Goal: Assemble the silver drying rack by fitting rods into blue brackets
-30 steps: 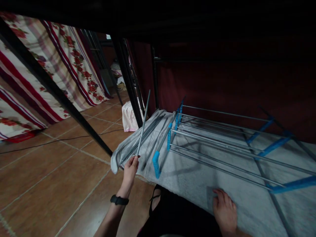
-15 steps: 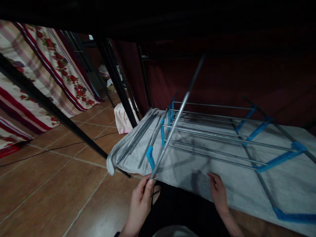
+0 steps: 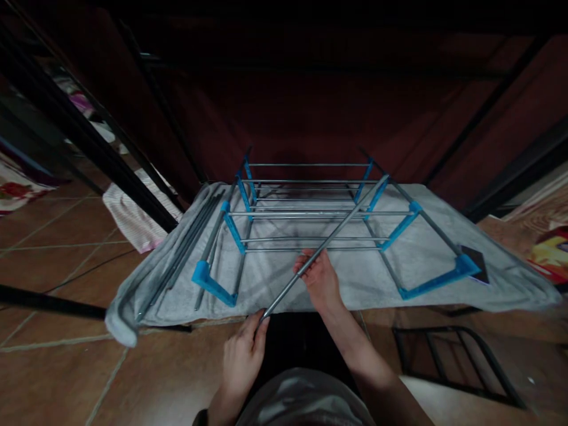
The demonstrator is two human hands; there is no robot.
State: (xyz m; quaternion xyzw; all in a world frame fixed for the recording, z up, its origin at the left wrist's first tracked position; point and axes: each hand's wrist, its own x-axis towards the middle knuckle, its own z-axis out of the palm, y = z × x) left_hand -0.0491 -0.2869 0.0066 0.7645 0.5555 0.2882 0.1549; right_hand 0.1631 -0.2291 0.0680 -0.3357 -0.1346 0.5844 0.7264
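A long grey metal rod (image 3: 337, 232) slants up and to the right across the front of a rack (image 3: 293, 214) made of metal bars and blue plastic joints. My left hand (image 3: 243, 352) is closed round the rod's lower end, near the front edge of the cloth-covered surface. Farther up, my right hand (image 3: 320, 281) has its palm turned up and its fingers curled under the rod. The rod's far end overlaps the rack's right side; I cannot tell whether they touch. Several loose metal rods (image 3: 181, 254) lie side by side left of the rack.
A grey cloth (image 3: 275, 290) covers the low surface under the rack. A dark flat rectangular thing (image 3: 477, 263) lies by the right blue joint. Black posts (image 3: 146, 195) rise at the left. A black metal frame (image 3: 461, 361) is low at the right, above the tiled floor (image 3: 57, 378).
My view has swung to the right. My right hand has come up from the cloth to the rod's middle. The rod now tilts lower, and my left hand keeps its lower end.
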